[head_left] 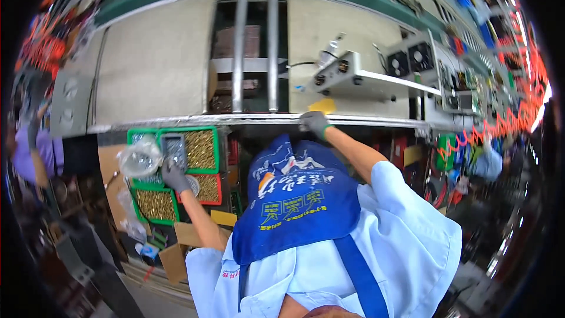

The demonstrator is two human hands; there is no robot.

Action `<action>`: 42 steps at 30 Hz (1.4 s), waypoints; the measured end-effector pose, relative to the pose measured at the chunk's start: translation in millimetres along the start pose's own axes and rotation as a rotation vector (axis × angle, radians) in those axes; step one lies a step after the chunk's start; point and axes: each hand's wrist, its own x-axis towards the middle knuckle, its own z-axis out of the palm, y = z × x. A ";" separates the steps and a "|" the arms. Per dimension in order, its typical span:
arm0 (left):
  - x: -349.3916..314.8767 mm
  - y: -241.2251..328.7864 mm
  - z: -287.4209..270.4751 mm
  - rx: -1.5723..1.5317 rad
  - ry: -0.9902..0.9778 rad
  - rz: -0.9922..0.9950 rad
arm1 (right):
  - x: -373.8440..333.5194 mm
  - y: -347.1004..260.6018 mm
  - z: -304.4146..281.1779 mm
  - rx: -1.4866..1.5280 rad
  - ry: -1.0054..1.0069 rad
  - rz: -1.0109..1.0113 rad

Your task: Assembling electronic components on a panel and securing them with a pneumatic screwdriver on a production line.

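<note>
My left hand [175, 178], in a grey glove, reaches in at the near end of a small grey tray [174, 148] among the parts bins. Its fingers are drawn together, and whatever they pinch is too small to make out. Brass-coloured screw-like parts fill the green bin [215, 152] beside the tray. More of them lie in a red bin [220, 193] and another green bin [156, 221]. My right hand [315, 122], also gloved, is curled at the metal rail, just below a yellow piece [322, 106]. Anything inside its curled fingers is hidden.
A plastic bag [140, 158] sits over the left bins. Beyond the rail stand a pale board [156, 62], metal rollers [240, 53] and a white metal housing [365, 79] with a unit carrying dark fans [409, 59]. Another person [41, 150] is at far left; red coiled hoses [512, 118] hang right.
</note>
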 end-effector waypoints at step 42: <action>-424.8 4.4 461.4 0.329 -1.082 -0.211 | 32.8 65.5 -319.9 -0.644 0.636 -0.406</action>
